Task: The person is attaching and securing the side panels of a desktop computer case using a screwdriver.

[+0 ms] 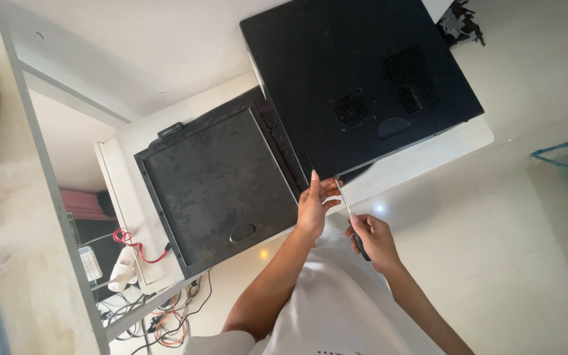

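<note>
the right hand grips a screwdriver at the computer case edge; left hand fingers apart steady it; the side panel maybe lies off already.

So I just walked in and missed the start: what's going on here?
A person is working on a black computer case on a white table. The right hand holds a screwdriver with its tip at the case's near edge, while the left hand rests its fingers on that edge. A second black case lies beside it.
</note>
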